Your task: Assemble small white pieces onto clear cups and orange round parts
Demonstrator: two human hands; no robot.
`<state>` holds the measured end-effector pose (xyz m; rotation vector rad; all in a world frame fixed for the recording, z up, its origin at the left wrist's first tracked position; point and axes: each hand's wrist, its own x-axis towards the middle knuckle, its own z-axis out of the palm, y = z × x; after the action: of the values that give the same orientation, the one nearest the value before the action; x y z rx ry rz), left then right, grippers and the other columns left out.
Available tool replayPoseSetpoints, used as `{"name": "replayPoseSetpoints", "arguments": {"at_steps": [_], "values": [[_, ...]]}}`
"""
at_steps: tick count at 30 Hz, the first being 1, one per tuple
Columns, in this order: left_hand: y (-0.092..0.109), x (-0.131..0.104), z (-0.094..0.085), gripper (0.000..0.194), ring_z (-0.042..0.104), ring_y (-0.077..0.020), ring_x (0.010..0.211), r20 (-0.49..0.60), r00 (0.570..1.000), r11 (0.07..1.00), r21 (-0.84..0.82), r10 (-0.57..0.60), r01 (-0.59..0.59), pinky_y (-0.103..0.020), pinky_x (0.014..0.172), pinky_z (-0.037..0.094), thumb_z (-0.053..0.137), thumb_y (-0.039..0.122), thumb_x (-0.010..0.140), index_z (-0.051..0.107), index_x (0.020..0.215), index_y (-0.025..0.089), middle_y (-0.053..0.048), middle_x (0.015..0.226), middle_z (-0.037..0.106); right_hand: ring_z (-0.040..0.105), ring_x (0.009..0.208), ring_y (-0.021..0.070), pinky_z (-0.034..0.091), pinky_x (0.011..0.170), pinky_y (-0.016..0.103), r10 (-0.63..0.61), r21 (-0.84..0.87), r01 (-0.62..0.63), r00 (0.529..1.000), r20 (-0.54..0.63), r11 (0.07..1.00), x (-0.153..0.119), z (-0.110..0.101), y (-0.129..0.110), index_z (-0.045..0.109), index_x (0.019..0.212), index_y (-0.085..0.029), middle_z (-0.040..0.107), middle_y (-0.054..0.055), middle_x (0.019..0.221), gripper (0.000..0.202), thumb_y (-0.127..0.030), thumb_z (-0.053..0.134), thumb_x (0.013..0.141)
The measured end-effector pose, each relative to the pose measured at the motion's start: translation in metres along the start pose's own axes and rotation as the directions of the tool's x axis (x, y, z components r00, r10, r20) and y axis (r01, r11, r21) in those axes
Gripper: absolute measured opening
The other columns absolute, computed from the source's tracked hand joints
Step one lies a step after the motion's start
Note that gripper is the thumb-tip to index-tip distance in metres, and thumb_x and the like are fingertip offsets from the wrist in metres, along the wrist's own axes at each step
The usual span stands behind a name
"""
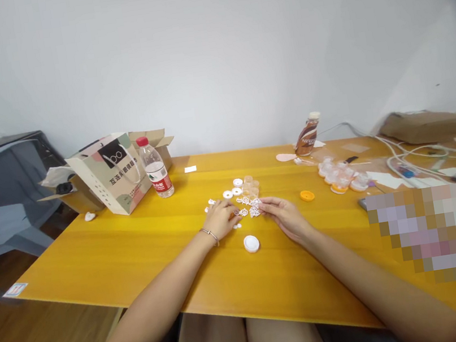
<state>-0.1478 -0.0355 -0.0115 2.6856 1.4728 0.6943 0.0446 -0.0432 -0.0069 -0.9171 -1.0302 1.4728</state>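
Observation:
My left hand (220, 220), with a bracelet at its wrist, lies palm down over small white plastic pieces, its fingers stretched out and partly hiding them. My right hand (285, 215) is closed in a pinch at a small white openwork piece (256, 204). Between the hands lie several white spoked, wheel-like pieces (243, 212). Just beyond them sit white round caps (237, 183) and a cluster of clear plastic cups (249, 185). Nearer to me is a round white lid (251, 243). An orange round lid (307, 196) rests to the right of my right hand.
On the left stand a paper bag (115, 176), a water bottle (156, 169) and a cardboard box (158, 142). A brown drink bottle (307, 136), grouped clear containers (341, 174), white cables (398, 160) and a blurred-out patch occupy the right side of the yellow table (136, 247).

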Motion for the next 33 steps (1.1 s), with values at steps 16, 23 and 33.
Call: {"name": "replayPoseSetpoints", "arguments": {"at_steps": [16, 23, 33], "values": [[0.013, -0.002, -0.005, 0.019, 0.059, -0.011, 0.063, -0.16, 0.975, 0.844, -0.535, -0.154, 0.045, -0.022, 0.061, 0.046, 0.039, 0.026, 0.084, 0.054, 0.09, 0.017, -0.002, 0.07, 0.062, 0.057, 0.061, 0.012, 0.045, 0.068, 0.028, -0.011, -0.043, 0.011, 1.0, 0.01, 0.999, -0.006, 0.006, -0.001, 0.065, 0.072, -0.019, 0.064, 0.0, 0.067, 0.021, -0.031, 0.071, 0.056], [0.016, -0.002, -0.011, 0.023, 0.056, -0.0135, 0.082, -0.127, 0.992, 0.839, -0.539, 0.008, -0.076, -0.026, 0.077, 0.044, 0.042, 0.015, 0.081, 0.059, 0.096, 0.018, -0.006, 0.091, 0.06, 0.06, 0.069, 0.0126, 0.046, 0.076, 0.029, 0.025, -0.027, -0.025, 0.999, 0.021, 0.999, -0.005, 0.005, 0.002, 0.064, 0.077, -0.02, 0.066, 0.001, 0.075, 0.023, -0.027, 0.072, 0.056], [0.027, -0.005, -0.015, 0.013, 0.058, -0.0119, 0.075, -0.116, 0.992, 0.764, -0.643, -0.042, -0.043, -0.024, 0.072, 0.046, 0.047, 0.019, 0.08, 0.055, 0.089, 0.015, -0.005, 0.083, 0.062, 0.06, 0.081, 0.016, 0.043, 0.084, 0.034, -0.051, -0.246, 0.062, 0.997, 0.053, 0.967, -0.006, 0.006, 0.008, 0.065, 0.081, -0.02, 0.067, 0.003, 0.081, 0.03, -0.025, 0.072, 0.053]]}}
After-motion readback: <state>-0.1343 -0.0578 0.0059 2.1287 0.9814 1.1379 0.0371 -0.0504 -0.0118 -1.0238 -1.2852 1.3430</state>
